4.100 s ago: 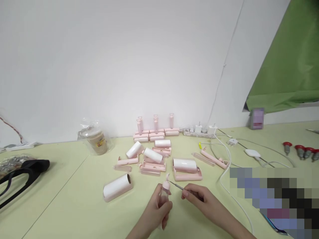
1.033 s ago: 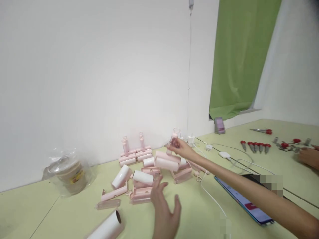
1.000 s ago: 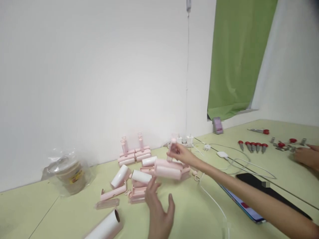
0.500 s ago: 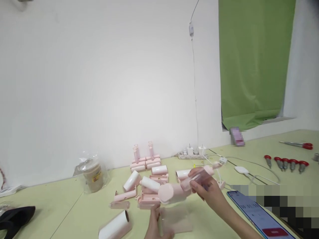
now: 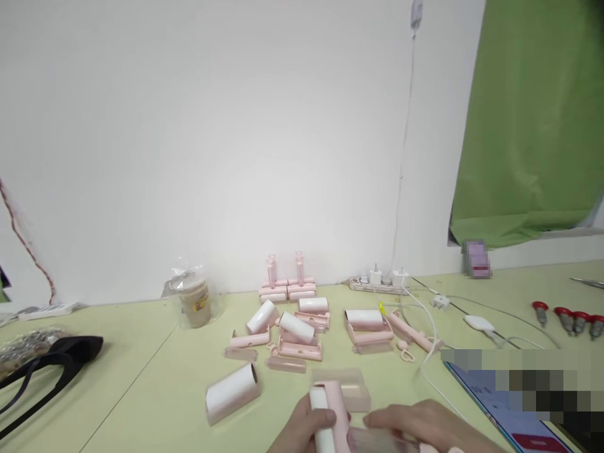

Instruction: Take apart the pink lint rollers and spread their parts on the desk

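Low in the view, my left hand is wrapped round a lint roller, its thumb across the white sticky roll and pink holder. The roller's clear handle points right, with pink parts at its end by the bottom edge. My right hand lies along this handle, its fingers bent towards the pink holder; its thumb is hidden. Just behind the roller is a clear plastic cover. A larger white roll lies on its side to the left.
Several white rolls, pink holders and clear tubes are scattered behind. Pink assemblies stand by the wall. Further round are a bagged cup, a power strip, cables, a phone, red-topped metal pieces and black straps.
The lint roller has come down and nearer, turned so its roll points away. My left hand has left the clear cover and grips the roller; my right hand has lowered. The view has swung left.
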Demonstrator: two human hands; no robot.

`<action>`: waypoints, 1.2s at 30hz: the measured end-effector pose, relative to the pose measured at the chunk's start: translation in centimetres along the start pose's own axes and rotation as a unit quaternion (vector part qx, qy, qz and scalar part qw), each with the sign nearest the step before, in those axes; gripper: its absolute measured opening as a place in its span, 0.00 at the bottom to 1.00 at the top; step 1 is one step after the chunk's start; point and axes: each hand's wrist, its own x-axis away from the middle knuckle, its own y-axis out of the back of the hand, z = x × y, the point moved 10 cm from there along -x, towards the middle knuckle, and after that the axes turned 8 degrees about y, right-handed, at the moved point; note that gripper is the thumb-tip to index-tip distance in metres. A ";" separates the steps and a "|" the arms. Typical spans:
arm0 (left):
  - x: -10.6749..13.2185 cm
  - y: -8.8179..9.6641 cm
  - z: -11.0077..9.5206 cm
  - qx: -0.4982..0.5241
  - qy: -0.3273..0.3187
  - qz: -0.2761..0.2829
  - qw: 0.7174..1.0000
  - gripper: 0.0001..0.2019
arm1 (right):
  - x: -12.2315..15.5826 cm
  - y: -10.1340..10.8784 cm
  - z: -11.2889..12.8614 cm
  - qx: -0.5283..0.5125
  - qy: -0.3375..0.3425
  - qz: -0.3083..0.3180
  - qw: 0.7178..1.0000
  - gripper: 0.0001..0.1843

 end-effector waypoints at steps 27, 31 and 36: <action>4.1 -3.0 -3.7 -0.367 -0.128 -0.135 0.911 0.12 | 0.8 -3.7 2.8 0.339 -0.031 0.006 0.940 0.17; 4.0 -3.2 -3.1 -0.387 -0.125 -0.140 0.903 0.09 | 0.8 -4.9 2.1 0.327 -0.037 0.015 0.944 0.20; 3.3 -2.1 -2.2 -0.384 -0.128 -0.196 0.893 0.07 | 1.5 -5.7 1.7 0.359 -0.036 -0.035 0.932 0.23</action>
